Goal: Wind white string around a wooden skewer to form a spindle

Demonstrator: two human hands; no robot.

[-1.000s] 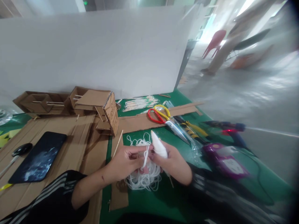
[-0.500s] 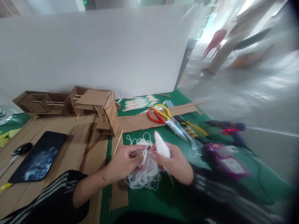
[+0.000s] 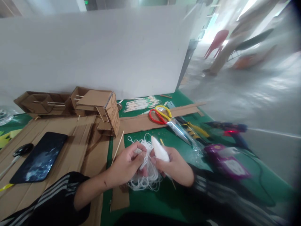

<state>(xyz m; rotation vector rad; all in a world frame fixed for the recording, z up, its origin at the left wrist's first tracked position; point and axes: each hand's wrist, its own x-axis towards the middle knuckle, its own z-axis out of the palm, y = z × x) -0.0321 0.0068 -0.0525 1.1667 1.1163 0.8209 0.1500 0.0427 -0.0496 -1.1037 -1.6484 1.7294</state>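
A loose heap of white string (image 3: 150, 180) lies on the green table in front of me, with loops rising between my hands. My left hand (image 3: 128, 163) is closed, pinching strands of the string at the heap's left side. In my right hand (image 3: 177, 164) is a white cone of wound string (image 3: 160, 150), its pointed tip tilted up and to the left. A thin stick shows below that hand. Strands lie between the two hands, and some fingertips are hidden behind the string.
Scissors with red and yellow handles (image 3: 168, 121) lie beyond my hands, beside pliers (image 3: 198, 129). A purple device (image 3: 225, 161) and a glue gun (image 3: 231, 128) sit to the right. Left are a phone (image 3: 39, 157), a black mouse (image 3: 23, 150) and a cardboard model (image 3: 94, 106). Bundled sticks (image 3: 141, 103) lie behind.
My left hand has drawn its fingers in tighter on the string. The white cone has shifted slightly left and down with my right hand, uncovering a yellow tip behind it.
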